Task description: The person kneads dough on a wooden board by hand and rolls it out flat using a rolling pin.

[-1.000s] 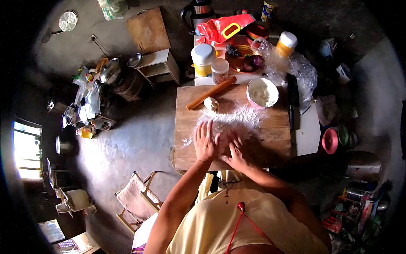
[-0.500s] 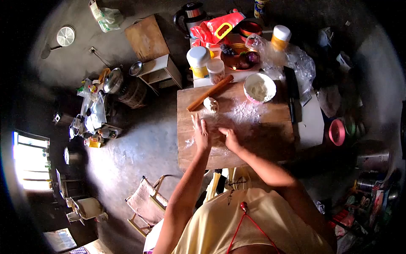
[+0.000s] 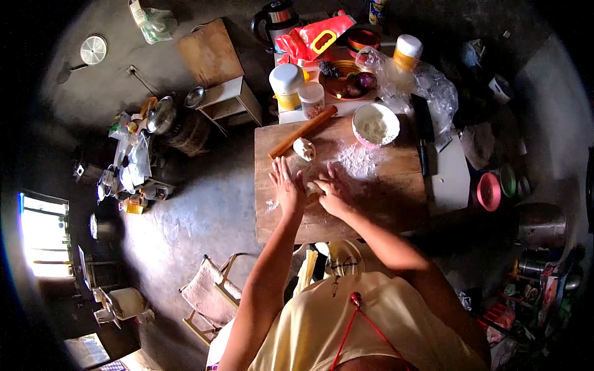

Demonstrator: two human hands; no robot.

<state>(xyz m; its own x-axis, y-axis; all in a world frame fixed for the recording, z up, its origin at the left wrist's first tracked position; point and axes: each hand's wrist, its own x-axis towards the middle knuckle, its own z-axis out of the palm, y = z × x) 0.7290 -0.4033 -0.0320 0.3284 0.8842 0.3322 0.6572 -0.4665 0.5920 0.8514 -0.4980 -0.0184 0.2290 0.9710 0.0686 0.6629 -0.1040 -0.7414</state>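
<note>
My left hand (image 3: 288, 190) lies on the wooden board (image 3: 396, 198) with its fingers stretched out and apart. To its right my right hand (image 3: 336, 196) has its fingers spread, with the thumb side against a small pale piece of dough (image 3: 314, 190) between the two hands. The hands partly hide that piece. Just beyond them sits a rounded lump of dough (image 3: 304, 149), and a wooden rolling pin (image 3: 303, 132) lies slanted behind it. Loose flour (image 3: 357, 162) is scattered on the board to the right, in front of a white bowl (image 3: 362, 117) with flour inside.
A dark cleaver (image 3: 422, 123) lies along the board's right side. Behind the board stand white-lidded jars (image 3: 286, 86), a plate of dark vegetables (image 3: 337, 88), a red bag (image 3: 306, 40) and clear plastic wrap (image 3: 439, 93). A folding chair (image 3: 211, 290) stands at the lower left.
My right hand has unfolded from a closed shape, its fingers now reaching forward, and the small dough piece shows between the hands. My left hand's fingers have spread wider. The whole view has shifted slightly.
</note>
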